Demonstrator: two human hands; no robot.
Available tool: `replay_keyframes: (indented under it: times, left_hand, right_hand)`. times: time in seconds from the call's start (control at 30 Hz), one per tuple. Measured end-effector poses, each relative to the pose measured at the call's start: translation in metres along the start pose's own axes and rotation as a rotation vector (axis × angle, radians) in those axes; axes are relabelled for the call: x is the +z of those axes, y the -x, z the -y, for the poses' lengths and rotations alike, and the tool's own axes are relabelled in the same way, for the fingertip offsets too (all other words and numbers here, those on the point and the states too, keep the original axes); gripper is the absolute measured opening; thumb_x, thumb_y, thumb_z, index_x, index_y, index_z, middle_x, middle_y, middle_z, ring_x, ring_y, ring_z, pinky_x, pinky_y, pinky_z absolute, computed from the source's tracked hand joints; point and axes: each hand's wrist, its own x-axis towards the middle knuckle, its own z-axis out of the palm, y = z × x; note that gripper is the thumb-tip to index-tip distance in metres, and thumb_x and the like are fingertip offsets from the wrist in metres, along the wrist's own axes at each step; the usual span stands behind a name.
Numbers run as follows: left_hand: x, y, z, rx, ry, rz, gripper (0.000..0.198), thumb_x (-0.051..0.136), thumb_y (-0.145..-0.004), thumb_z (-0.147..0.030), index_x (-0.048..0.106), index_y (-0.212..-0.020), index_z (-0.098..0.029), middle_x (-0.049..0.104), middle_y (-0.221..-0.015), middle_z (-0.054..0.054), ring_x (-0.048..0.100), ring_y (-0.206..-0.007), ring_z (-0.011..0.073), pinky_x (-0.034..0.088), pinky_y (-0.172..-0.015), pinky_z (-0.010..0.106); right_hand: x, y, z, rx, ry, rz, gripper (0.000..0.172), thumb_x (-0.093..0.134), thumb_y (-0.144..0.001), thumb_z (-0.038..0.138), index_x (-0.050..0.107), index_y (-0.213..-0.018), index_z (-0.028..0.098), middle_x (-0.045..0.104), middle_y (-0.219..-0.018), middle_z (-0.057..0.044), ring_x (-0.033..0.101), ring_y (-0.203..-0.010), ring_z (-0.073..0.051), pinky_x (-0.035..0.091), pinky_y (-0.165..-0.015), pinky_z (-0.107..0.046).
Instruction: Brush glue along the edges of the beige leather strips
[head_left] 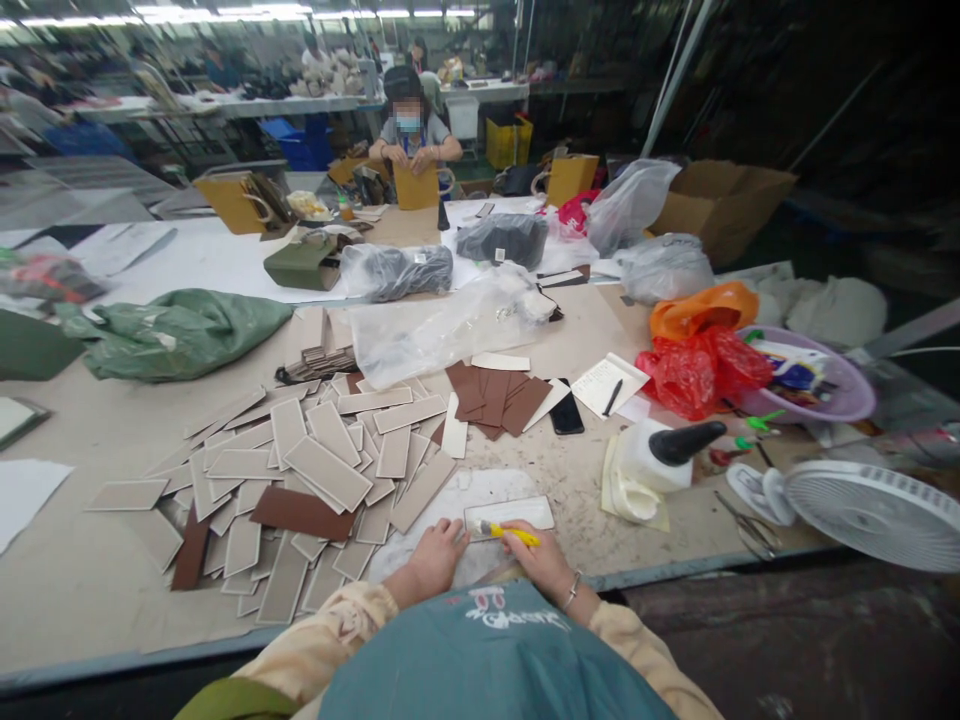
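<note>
While the left hand (437,556) is resting, fingers together, on the near slab (457,492) beside the strip (521,511), the right hand (545,562) is pinching a yellow tool (511,533) (tip blurred) over that strip; pieces (315,470) are lying scattered to the left.

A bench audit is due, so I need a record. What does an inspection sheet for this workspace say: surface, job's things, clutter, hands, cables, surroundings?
Surface: table, beige, stained around the white board.
Job's things: pale strip lies on the board; yellow tool at its near edge.
Clutter: loose strips, pale and brown; white bottle on its side; phone; scissors; red bag.
Hands: left hand rests by the strip's left end; right hand grips the yellow tool.
Cables: nothing seen.
Surroundings: fan at the table's right edge; another person across the table holds a tan bag.
</note>
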Motion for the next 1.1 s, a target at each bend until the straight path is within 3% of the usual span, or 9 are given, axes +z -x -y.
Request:
replay_keyframes:
  times: [0.3, 0.77, 0.97, 1.1]
  left_hand:
    - [-0.001, 0.0, -0.001, -0.015, -0.001, 0.018, 0.057, 0.053, -0.078, -0.031, 0.041, -0.134, -0.023, 0.04, -0.134, 0.013, 0.039, -0.115, 0.0319, 0.044, -0.092, 0.046]
    - [0.011, -0.006, 0.004, -0.032, -0.011, 0.019, 0.062, 0.056, -0.074, -0.029, 0.042, -0.134, -0.02, 0.036, -0.139, 0.014, 0.037, -0.119, 0.0331, 0.043, -0.095, 0.046]
    - [0.009, -0.005, 0.002, -0.048, -0.019, 0.028, 0.06, 0.054, -0.074, -0.024, 0.043, -0.133, -0.02, 0.036, -0.138, 0.014, 0.038, -0.119, 0.0328, 0.044, -0.093, 0.046]
    - [0.007, -0.005, 0.001, -0.052, -0.022, 0.034, 0.061, 0.055, -0.073, -0.024, 0.043, -0.133, -0.021, 0.036, -0.138, 0.014, 0.039, -0.118, 0.0323, 0.045, -0.093, 0.046]
  right_hand:
    - [0.005, -0.004, -0.014, -0.026, 0.087, 0.01, 0.031, 0.047, -0.086, 0.039, 0.068, -0.098, 0.019, 0.072, -0.082, -0.004, 0.068, -0.071, -0.017, 0.054, -0.068, -0.028]
    - [-0.076, 0.02, -0.055, -0.003, 0.231, -0.238, 0.03, 0.045, -0.088, 0.039, 0.068, -0.097, 0.023, 0.072, -0.086, -0.004, 0.069, -0.075, -0.018, 0.055, -0.065, -0.028]
    - [-0.085, 0.027, -0.047, -0.045, 0.31, -0.304, 0.03, 0.047, -0.089, 0.04, 0.069, -0.097, 0.021, 0.073, -0.085, -0.005, 0.069, -0.075, -0.019, 0.056, -0.067, -0.029]
    - [-0.084, 0.034, -0.037, -0.095, 0.359, -0.352, 0.032, 0.043, -0.092, 0.038, 0.067, -0.105, 0.02, 0.072, -0.097, -0.009, 0.069, -0.087, -0.02, 0.056, -0.079, -0.032]
